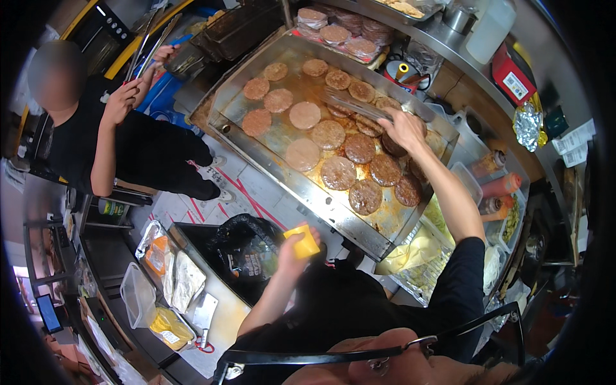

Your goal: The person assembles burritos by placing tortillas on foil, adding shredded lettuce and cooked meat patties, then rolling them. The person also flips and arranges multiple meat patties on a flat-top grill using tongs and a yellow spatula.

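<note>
The griddle (pixel 282 138) is bare metal, its rim brushed and dull while the cooking plate shines wet with orange grease around the rough, browned patties (pixel 338 172). The tongs (pixel 356 106) in the right hand (pixel 405 128) are polished metal, and the yellow cheese slices (pixel 303 242) in the left hand (pixel 292 247) look smooth and waxy. The bin bag (pixel 247 247) is glossy black plastic, crinkled.

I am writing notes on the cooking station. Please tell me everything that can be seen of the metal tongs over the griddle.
The tongs are long, thin and silvery, apparently steel, with two slim arms lying close together. The right hand grips their handle end. They point left and slightly up in the picture, low over the browned patties on the griddle. Whether the tips pinch or touch a patty cannot be told.
</note>
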